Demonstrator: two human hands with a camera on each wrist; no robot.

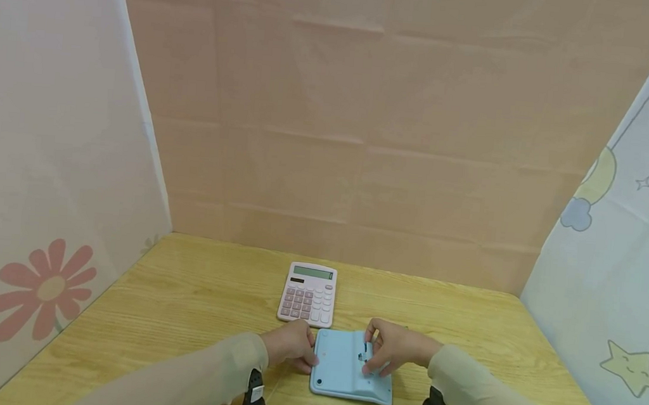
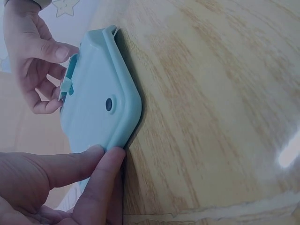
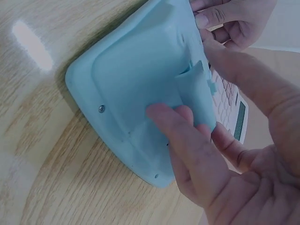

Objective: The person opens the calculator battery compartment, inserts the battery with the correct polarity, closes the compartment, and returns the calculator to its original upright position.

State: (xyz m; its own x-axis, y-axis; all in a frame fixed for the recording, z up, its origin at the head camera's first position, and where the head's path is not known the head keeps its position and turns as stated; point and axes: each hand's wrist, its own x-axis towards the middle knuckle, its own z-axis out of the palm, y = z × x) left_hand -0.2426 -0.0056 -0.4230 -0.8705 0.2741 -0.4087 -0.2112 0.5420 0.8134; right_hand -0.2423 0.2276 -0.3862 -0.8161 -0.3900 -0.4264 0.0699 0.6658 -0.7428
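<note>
A light-blue calculator (image 1: 335,359) lies face down on the wooden table, its back with small screws turned up. At its left edge my left hand (image 1: 291,345) pinches the rim between thumb and fingers. My right hand (image 1: 392,346) is over the right part of the back, gripping the matching blue battery cover (image 3: 198,96). The cover stands tilted up from the back, with a small tab (image 3: 213,87) on its edge. In the left wrist view the battery opening (image 2: 71,68) shows below the right fingers; its inside is mostly hidden.
A pink calculator (image 1: 307,295) lies face up just behind the blue one, with its display at the far end. The wooden table (image 1: 209,282) is bordered by a tan backdrop (image 1: 360,116) and patterned side cloths (image 1: 629,252).
</note>
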